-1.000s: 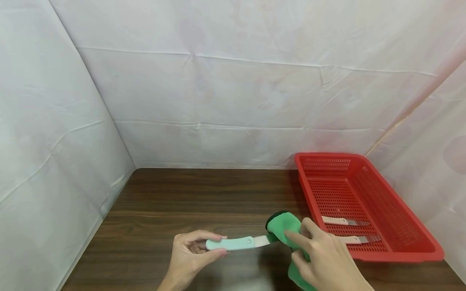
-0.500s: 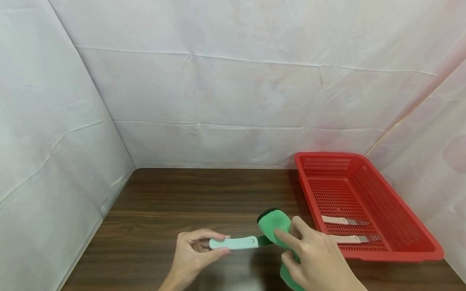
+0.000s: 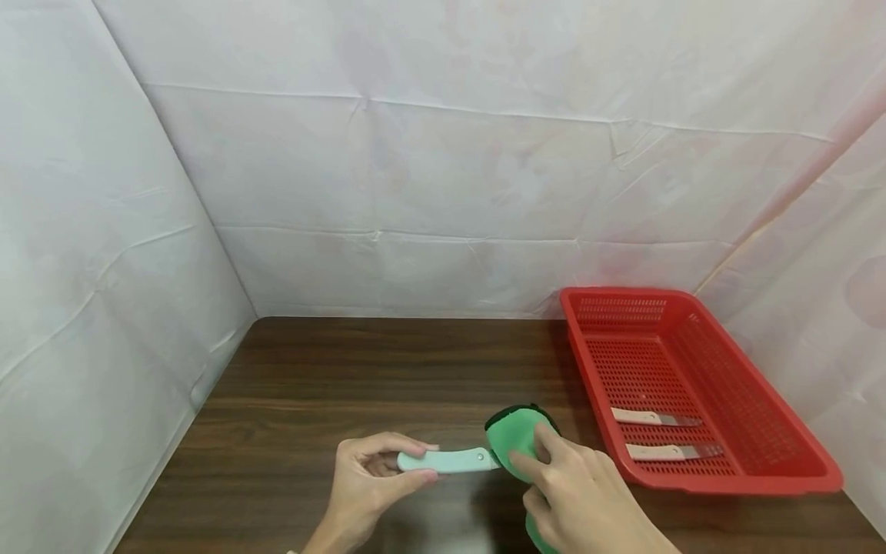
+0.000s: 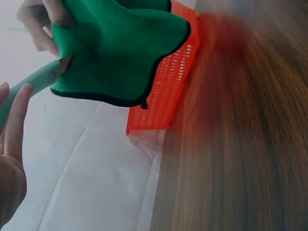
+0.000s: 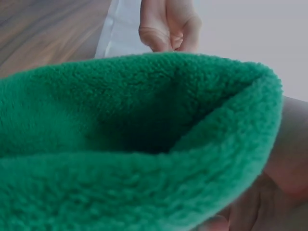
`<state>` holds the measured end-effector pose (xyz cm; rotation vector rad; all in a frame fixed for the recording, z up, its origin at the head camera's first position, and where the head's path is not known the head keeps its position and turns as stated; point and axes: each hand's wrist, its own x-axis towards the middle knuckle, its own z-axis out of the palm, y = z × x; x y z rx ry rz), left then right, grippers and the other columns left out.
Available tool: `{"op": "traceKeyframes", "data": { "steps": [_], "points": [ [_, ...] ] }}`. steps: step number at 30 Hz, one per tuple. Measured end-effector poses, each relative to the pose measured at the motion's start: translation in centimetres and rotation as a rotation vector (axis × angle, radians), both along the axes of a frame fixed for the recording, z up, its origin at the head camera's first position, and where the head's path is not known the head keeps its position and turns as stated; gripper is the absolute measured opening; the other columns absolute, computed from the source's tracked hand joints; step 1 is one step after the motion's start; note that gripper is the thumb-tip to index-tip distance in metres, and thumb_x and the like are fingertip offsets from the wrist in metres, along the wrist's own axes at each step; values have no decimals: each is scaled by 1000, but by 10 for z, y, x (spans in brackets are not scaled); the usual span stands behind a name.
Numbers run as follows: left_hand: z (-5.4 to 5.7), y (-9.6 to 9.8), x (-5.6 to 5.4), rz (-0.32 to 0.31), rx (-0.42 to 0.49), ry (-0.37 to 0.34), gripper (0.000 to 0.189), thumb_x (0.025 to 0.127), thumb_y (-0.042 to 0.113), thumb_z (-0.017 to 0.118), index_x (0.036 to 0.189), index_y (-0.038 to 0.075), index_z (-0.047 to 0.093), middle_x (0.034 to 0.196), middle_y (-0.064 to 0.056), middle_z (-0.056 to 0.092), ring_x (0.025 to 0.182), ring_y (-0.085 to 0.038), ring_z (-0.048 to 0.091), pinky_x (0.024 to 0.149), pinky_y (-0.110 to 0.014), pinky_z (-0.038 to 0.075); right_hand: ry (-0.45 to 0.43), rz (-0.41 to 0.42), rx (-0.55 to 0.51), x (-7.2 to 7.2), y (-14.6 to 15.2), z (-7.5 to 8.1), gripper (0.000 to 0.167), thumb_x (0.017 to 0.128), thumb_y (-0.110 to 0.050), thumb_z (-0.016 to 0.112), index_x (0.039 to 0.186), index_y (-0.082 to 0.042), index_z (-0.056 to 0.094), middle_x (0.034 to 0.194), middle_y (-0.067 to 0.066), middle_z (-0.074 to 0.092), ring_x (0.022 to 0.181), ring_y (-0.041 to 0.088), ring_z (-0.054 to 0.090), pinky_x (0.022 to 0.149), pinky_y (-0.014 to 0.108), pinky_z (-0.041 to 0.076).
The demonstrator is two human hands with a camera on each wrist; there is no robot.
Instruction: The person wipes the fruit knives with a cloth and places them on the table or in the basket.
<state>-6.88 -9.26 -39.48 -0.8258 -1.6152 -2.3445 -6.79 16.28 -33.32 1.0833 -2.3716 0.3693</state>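
Observation:
A knife with a pale mint handle point(image 3: 450, 461) is pinched at the handle's end between the thumb and fingers of my left hand point(image 3: 374, 481). My right hand point(image 3: 581, 488) grips a green cloth point(image 3: 515, 438) with a dark edge, folded around the knife's blade. Only a sliver of blade shows beside the handle; the cloth hides the rest. In the left wrist view the cloth point(image 4: 115, 53) hangs spread out, with the mint handle point(image 4: 36, 84) running into it. Fuzzy cloth point(image 5: 120, 120) fills most of the right wrist view, with the left hand point(image 5: 168, 24) beyond it.
To the right stands a red perforated basket point(image 3: 768, 485). Inside it lie two knives with cream handles, one farther back point(image 3: 637, 416) and one nearer point(image 3: 657, 452). The dark wooden table point(image 3: 388, 369) meets white sheeting point(image 3: 415, 277) at the back and sides.
My right hand has moved left with the cloth, along the blade up to the handle. The blade, partly bare before, is now almost fully covered. My left hand and the knife shifted slightly right.

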Motion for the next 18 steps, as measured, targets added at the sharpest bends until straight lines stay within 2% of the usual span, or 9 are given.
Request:
{"op": "traceKeyframes", "data": {
  "steps": [5, 9, 18],
  "points": [
    [0, -5, -1, -37, 48, 20, 27, 71, -25, 65, 94, -12, 64, 95, -32, 65, 80, -32, 69, 62, -51, 54, -56, -54, 9, -1, 9, 0, 34, 55, -3, 74, 83, -22, 68, 74, -9, 31, 48, -4, 15, 39, 8, 13],
    [0, -9, -1, -53, 62, 20, 27, 72, -26, 64, 95, -13, 63, 96, -30, 65, 77, -34, 69, 61, -51, 54, -64, -78, -3, -2, 16, -1, 35, 55, -3, 73, 83, -23, 68, 74, -10, 32, 48, -5, 15, 39, 8, 13],
    [-2, -10, -1, -23, -8, 22, 25, 72, -25, 64, 93, -11, 64, 95, -30, 66, 73, -31, 70, 58, -47, 55, -73, -138, -57, 0, 26, 2, 35, 57, -6, 75, 90, -18, 74, 78, -11, 39, 49, -8, 18, 38, 8, 17]
  ]
}}
